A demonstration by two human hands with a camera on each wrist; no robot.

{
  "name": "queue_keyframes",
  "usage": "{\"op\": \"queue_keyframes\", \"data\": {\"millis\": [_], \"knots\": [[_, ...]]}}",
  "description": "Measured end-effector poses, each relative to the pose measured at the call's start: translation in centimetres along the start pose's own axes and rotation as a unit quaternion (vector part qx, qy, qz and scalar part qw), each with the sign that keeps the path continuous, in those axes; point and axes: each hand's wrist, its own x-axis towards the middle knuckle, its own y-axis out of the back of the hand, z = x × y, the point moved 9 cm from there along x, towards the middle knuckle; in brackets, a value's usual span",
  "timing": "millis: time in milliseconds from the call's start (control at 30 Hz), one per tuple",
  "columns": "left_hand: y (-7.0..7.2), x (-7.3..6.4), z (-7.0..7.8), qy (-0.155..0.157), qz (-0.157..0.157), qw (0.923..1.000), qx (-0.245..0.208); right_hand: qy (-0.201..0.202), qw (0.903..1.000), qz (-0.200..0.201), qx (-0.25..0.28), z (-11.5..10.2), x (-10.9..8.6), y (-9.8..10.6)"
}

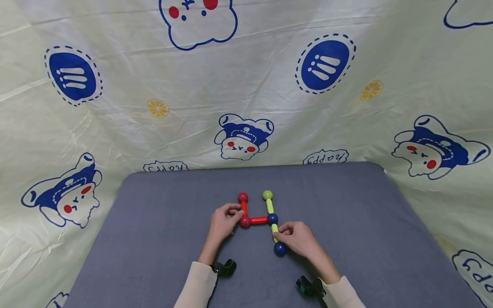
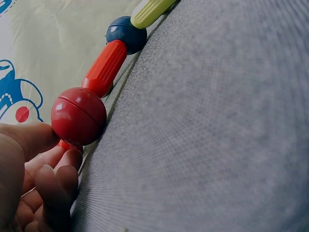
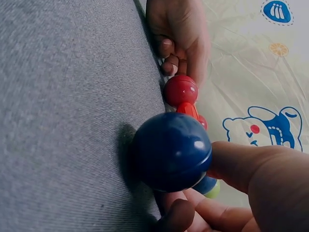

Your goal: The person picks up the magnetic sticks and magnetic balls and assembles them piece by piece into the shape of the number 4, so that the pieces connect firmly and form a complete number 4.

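A joined figure of toy balls and rods lies on the grey table. Its left side is a red rod (image 1: 244, 208) between a far red ball (image 1: 242, 197) and a near red ball (image 1: 245, 221). My left hand (image 1: 224, 222) pinches that rod beside the near ball. A crosswise red rod (image 1: 259, 220) links this ball to a blue ball (image 1: 272, 218). Beyond it, a yellow-green rod (image 1: 270, 207) ends in a green ball (image 1: 267, 195). Toward me, another yellow-green rod (image 1: 274, 228) runs to a second blue ball (image 3: 171, 152); my right hand (image 1: 299, 238) pinches this rod.
The grey table (image 1: 173, 205) extends around both hands. Behind and beside it hangs a pale printed sheet (image 1: 262, 94) with cartoon figures. Dark straps with small devices sit on both wrists, close to the tabletop.
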Motion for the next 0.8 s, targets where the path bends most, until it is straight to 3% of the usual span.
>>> {"op": "queue_keyframes", "data": {"millis": [200, 800], "knots": [[-0.02, -0.01, 0.03, 0.0, 0.002, 1.0, 0.003, 0.008, 0.9999, 0.006, 0.004, 0.09, 0.08, 0.09], [-0.05, 0.07, -0.15, 0.011, 0.003, 0.9999, 0.008, -0.024, 0.9996, 0.011, -0.007, 0.28, 0.59, 0.03]]}}
